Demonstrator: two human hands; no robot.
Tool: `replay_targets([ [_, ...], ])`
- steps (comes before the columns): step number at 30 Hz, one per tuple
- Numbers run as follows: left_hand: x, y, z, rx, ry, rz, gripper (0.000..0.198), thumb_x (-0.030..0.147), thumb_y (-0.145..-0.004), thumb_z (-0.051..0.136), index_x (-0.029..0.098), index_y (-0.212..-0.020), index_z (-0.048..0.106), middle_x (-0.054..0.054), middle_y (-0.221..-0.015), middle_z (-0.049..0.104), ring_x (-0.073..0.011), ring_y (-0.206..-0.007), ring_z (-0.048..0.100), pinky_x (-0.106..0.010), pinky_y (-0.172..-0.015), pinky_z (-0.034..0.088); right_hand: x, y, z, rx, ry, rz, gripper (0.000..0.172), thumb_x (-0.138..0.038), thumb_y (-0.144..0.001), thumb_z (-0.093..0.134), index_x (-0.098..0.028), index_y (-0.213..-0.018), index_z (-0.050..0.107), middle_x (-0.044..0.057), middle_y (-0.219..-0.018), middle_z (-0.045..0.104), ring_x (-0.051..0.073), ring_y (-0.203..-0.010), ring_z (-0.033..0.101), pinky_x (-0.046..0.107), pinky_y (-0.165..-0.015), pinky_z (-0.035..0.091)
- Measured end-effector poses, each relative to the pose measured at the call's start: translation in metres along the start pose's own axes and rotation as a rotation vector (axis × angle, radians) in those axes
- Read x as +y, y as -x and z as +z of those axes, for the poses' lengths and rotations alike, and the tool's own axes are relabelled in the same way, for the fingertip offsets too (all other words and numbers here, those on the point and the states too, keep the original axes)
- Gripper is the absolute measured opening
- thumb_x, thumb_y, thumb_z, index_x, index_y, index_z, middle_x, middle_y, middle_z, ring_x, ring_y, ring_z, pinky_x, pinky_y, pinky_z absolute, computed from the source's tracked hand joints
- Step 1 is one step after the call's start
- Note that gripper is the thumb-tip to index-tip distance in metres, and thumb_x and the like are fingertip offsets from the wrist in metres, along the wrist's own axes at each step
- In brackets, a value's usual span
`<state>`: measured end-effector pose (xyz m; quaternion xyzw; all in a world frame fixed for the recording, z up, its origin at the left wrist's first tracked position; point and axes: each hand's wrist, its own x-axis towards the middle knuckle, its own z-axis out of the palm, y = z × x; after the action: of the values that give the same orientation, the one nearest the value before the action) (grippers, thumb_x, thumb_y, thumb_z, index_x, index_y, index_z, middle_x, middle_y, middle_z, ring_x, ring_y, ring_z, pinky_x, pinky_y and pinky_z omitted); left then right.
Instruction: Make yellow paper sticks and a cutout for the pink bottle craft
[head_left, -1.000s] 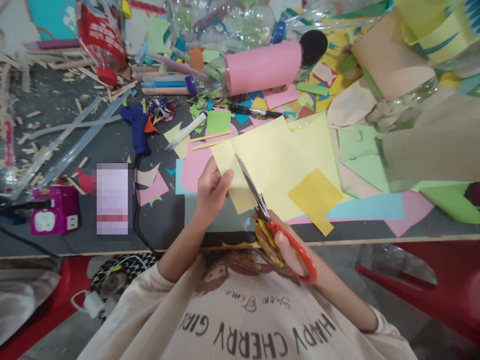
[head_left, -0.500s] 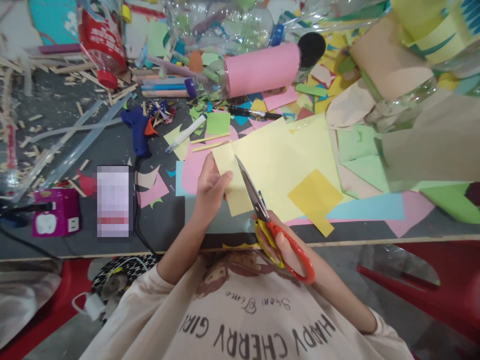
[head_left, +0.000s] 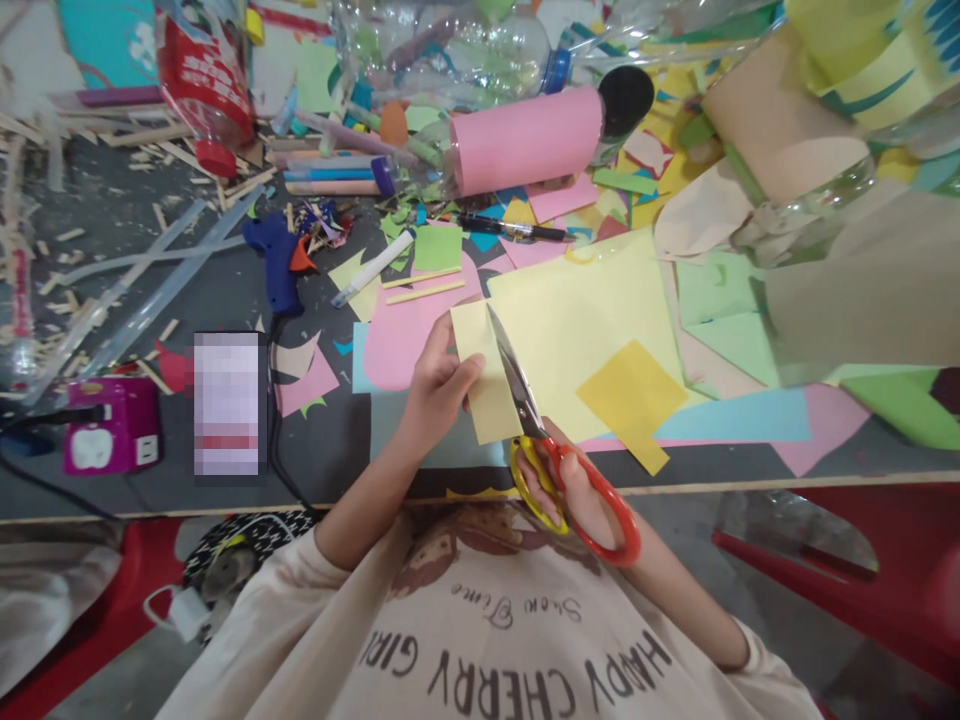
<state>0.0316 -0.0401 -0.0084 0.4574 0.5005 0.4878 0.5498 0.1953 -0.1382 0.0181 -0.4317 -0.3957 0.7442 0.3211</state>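
Note:
Between the thumb and fingers of my left hand [head_left: 442,385] is a small pale yellow paper strip [head_left: 486,400], held upright over the table. My right hand [head_left: 574,490] grips scissors [head_left: 551,450] with one red and one yellow handle loop. Their blades lie along the strip's right edge, tips near its top corner, and look nearly closed together. Behind the blades lies a large pale yellow sheet [head_left: 600,300]. On its lower right rests a darker yellow paper piece [head_left: 632,395].
A blue glue gun [head_left: 274,260] and its cord lie left, beside a pixelated box [head_left: 227,405] and a purple power adapter [head_left: 112,428]. A white marker [head_left: 373,268], black pen [head_left: 514,228] and pink-wrapped bottle [head_left: 525,140] lie beyond my hands. Paper scraps surround them.
My left hand and the paper strip have shifted a little to the right and toward me. The scissor blades have moved slightly right, staying along the strip's edge.

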Motion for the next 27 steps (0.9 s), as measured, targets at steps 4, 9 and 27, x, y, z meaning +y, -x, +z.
replay_targets([
  [4, 0.002, -0.001, 0.0, -0.059, 0.031, -0.041, 0.036, 0.025, -0.078, 0.067, 0.022, -0.113, 0.061, -0.004, -0.08, 0.065, -0.0244, -0.086, 0.067, -0.032, -0.068, 0.056, 0.001, -0.002, 0.002, 0.041, -0.027, 0.009, 0.052, -0.076, -0.085, 0.037, -0.024, -0.082, 0.04, -0.011, -0.05, 0.036, 0.005, -0.035, 0.025, 0.024, -0.037, 0.025],
  [9, 0.006, 0.001, 0.001, -0.079, 0.09, -0.084, 0.036, 0.025, -0.078, 0.066, 0.023, -0.113, 0.058, -0.002, -0.075, 0.061, -0.0215, -0.077, 0.065, -0.03, -0.062, 0.053, 0.0, -0.003, 0.004, 0.064, -0.042, 0.028, 0.053, -0.077, -0.083, 0.041, -0.024, -0.08, 0.04, -0.011, -0.046, 0.036, 0.004, -0.033, 0.024, 0.022, -0.034, 0.023],
  [27, 0.013, -0.007, -0.002, 0.128, -0.087, -0.141, 0.021, 0.035, -0.076, 0.062, 0.017, -0.066, 0.058, 0.003, -0.059, 0.055, -0.0113, -0.06, 0.051, -0.023, -0.056, 0.037, 0.007, 0.006, 0.004, 0.023, 0.118, 0.104, 0.054, -0.076, -0.084, 0.039, -0.023, -0.094, 0.042, -0.01, -0.054, 0.036, 0.006, -0.042, 0.028, 0.023, -0.039, 0.02],
])
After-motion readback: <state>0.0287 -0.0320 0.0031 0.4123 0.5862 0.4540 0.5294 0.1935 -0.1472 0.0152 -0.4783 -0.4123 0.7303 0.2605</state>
